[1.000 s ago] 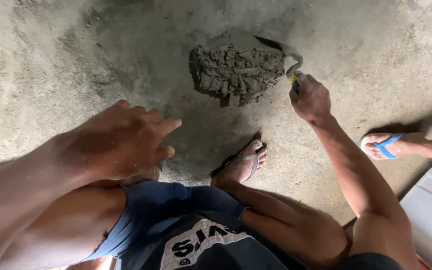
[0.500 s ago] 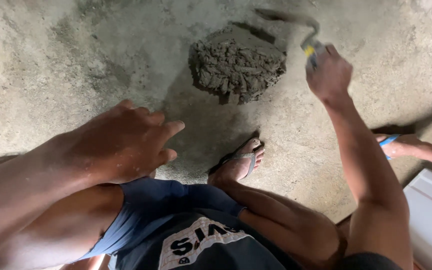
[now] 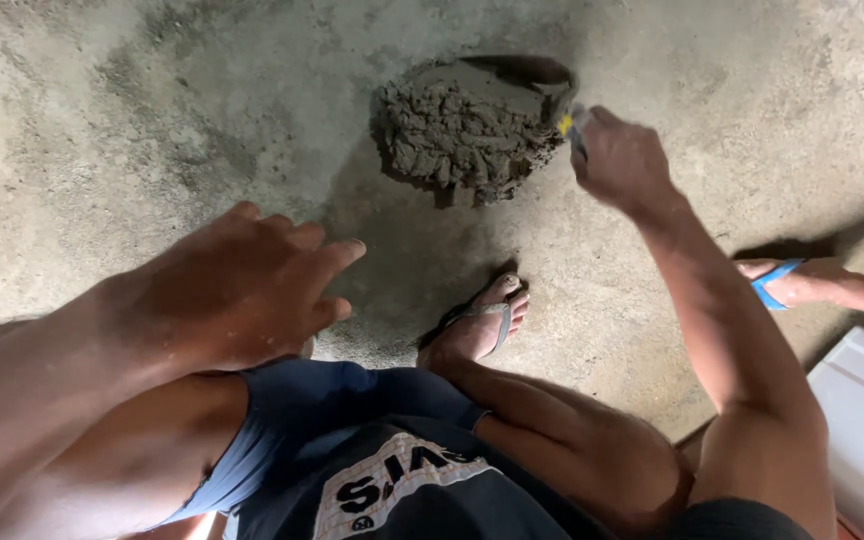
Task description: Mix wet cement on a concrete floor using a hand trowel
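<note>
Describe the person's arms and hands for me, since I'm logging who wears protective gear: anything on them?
Nothing: the left hand and right hand are bare, with no gloves, rings or watch in view. Both forearms are uncovered, no sleeves reaching them. Lower down, dark blue shorts with a white printed patch show.

We see a rough grey concrete floor (image 3: 152, 130) filling most of the frame, mottled with darker stains toward the upper left. At upper centre a lumpy mound of wet grey mortar (image 3: 462, 135) lies directly on it, with a darker damp patch spreading below. A foot in a sandal (image 3: 482, 325) stands at centre, and another foot in a blue-strapped sandal (image 3: 787, 282) rests at right.
</note>
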